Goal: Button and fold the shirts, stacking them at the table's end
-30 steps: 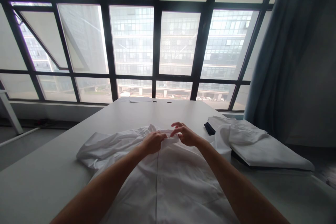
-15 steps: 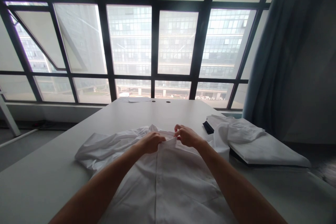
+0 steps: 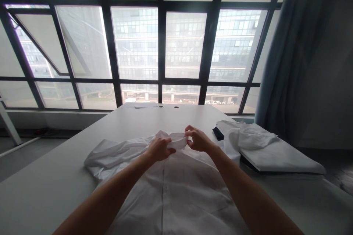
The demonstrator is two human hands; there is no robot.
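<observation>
A white shirt lies spread on the table, its front placket running toward me and its collar at the far end. The shirt's collar is raised between my two hands. My left hand is closed on the collar's left side, thumb below and fingers above. Pinching the collar's right end is my right hand, its fingers bent. One sleeve lies bunched out to the left. Parts of the shirt are hidden under my forearms.
On the right, folded white cloth lies stacked with dark fabric showing at its edges. The white table reaches toward the windows, with a flat white sheet at its far end. A curtain hangs at right.
The collar has been lifted and now stands as a curved band between my hands. My right hand has risen slightly, and my left thumb has shifted beneath the collar. The left sleeve has moved slightly right.
</observation>
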